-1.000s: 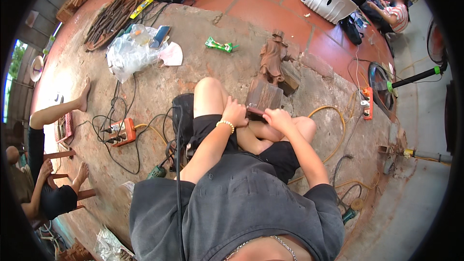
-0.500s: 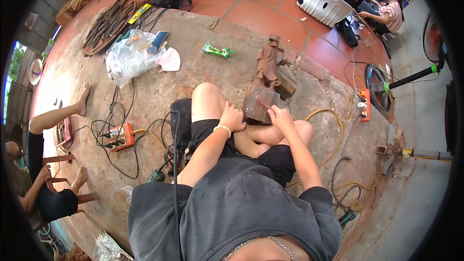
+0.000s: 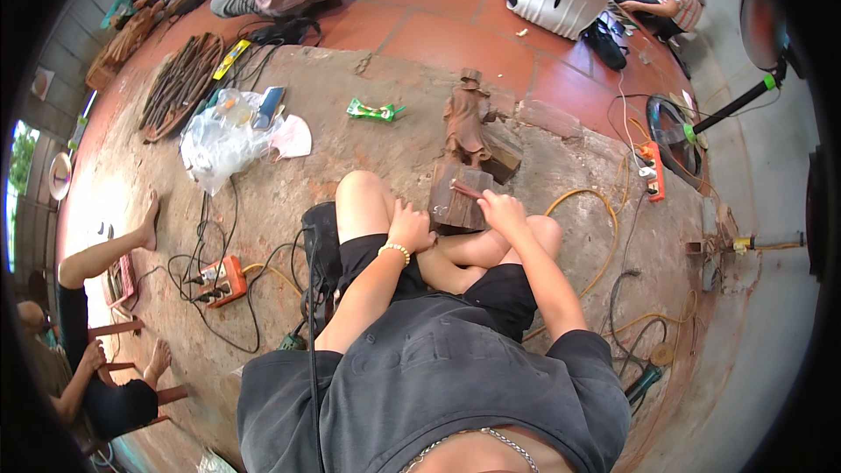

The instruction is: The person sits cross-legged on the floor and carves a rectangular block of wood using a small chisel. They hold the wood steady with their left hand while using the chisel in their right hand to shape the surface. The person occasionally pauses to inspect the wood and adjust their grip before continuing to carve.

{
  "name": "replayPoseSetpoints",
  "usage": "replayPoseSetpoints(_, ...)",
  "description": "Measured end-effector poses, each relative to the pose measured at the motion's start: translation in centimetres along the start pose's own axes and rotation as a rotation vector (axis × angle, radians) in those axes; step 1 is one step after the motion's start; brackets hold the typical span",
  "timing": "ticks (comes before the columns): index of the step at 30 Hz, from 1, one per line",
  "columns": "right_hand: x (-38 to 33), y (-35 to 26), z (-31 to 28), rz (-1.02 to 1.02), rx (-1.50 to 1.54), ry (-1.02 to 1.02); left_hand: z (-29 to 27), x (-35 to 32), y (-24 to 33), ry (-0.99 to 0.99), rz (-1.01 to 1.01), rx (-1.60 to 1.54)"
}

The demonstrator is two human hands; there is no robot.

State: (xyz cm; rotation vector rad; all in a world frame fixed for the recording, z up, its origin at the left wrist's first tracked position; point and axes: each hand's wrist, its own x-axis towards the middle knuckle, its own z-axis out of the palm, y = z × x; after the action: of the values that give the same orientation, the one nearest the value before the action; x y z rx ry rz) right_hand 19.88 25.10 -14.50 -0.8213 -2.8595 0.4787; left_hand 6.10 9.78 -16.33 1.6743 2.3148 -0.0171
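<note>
In front of my crossed legs a squared wooden block [image 3: 454, 212] stands on the floor. Just beyond it rises a carved brown wooden figure [image 3: 468, 123] with a hat and long robe, beside another dark wood block [image 3: 503, 164]. My right hand [image 3: 503, 210] is closed round one end of a short reddish-brown wooden stick [image 3: 466, 189]; its other end is over the block's top. Against my shin, left of the block, my left hand [image 3: 410, 226] is curled, a beaded bracelet at its wrist. What its fingers hold, if anything, is hidden.
Left of me lie an orange power strip [image 3: 221, 282] and tangled black cords. Farther off are plastic bags [image 3: 219, 144], a phone [image 3: 269, 107], a green wrapper [image 3: 371, 111] and a basket of tools [image 3: 181, 88]. A fan [image 3: 760, 31] stands right. Other people sit around.
The view has shifted, so the scene sits slightly lower and to the left. The wooden stick in my right hand now points more to the left over the block. My left hand stays by my shin.
</note>
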Motion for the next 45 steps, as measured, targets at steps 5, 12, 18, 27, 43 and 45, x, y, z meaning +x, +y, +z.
replayPoseSetpoints(5, -0.4, 0.9, -0.8, -0.173, -0.026, -0.170, -0.1, 0.2, -0.1, -0.013, -0.008, -0.015)
replayPoseSetpoints(12, -0.6, 2.1, -0.3, -0.138, 0.080, -0.104, 0.5, -0.1, -0.1, 0.207, 0.004, -0.036)
replayPoseSetpoints(18, 0.0, 1.2, 0.0, -0.100, -0.009, -0.090, 0.2, -0.1, -0.3, 0.312, 0.096, -0.078)
replayPoseSetpoints(27, -0.1, 1.5, 0.8, -0.211, 0.121, -0.077, 0.8, -0.2, -0.5, 0.368, 0.180, -0.241)
replayPoseSetpoints(43, -0.7, 0.7, 1.3, -0.234, 0.045, -0.003, 1.6, -0.1, -0.6, 0.383, 0.161, -0.152)
replayPoseSetpoints(45, -1.6, 0.6, 1.1, -0.309, -0.024, -0.087, 1.4, -0.1, -0.7, 0.359, 0.151, -0.155)
